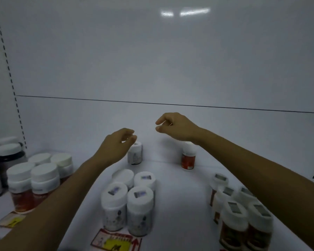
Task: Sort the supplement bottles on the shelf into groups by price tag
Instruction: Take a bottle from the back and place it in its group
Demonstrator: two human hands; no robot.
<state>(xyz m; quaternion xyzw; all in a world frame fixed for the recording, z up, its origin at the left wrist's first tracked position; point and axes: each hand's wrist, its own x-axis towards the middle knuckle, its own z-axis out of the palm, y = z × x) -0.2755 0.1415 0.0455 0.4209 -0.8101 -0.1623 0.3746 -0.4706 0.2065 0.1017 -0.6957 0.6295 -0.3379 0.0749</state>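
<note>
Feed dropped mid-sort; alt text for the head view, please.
Both empty hands hover over a white shelf: left hand above a lone white-labelled bottle, right hand above a lone red-labelled bottle. Nearer stand a left cluster, centre cluster and right cluster.

Left hand (116, 147): bare; I see slim fingers, tips blurred.
Left forearm (62, 196): bare skin behind the hand.
Right hand (178, 127): bare, slim fingers.
Right forearm (252, 160): bare behind the hand, slender.
</note>
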